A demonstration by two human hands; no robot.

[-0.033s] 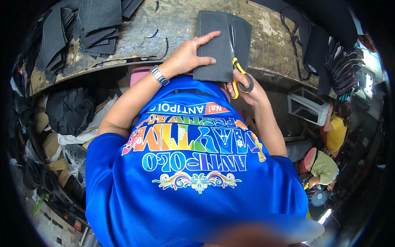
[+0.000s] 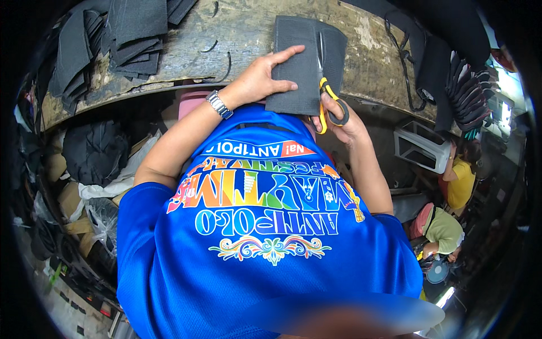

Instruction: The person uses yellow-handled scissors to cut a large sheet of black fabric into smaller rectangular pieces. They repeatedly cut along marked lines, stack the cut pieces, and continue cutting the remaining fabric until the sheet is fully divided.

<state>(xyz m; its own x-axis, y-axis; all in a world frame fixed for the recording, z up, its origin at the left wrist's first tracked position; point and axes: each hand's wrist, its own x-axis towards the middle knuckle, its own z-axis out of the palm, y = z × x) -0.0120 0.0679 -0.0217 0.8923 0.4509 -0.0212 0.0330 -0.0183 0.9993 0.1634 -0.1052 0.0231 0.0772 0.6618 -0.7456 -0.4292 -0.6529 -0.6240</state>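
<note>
A dark grey felt-like sheet lies partly on the worn table, its near end overhanging the edge toward my lap. My left hand holds it by the left side, thumb and index finger stretched over its top; the other fingers are hidden. In my right hand is a pair of scissors with yellow and black handles. Their blades point away from me along the sheet, right of its middle, where a slit runs. The lower blade is hidden from sight.
Stacks of cut dark pieces lie at the table's far left, with thin black offcuts nearby. Dark rolled material and a cord are at the right. Below stand a grey plastic stool and two other people.
The sheet has shifted slightly right and toward me, along with my left hand. The scissors have moved very little, and their handles sit a bit differently in my right hand.
</note>
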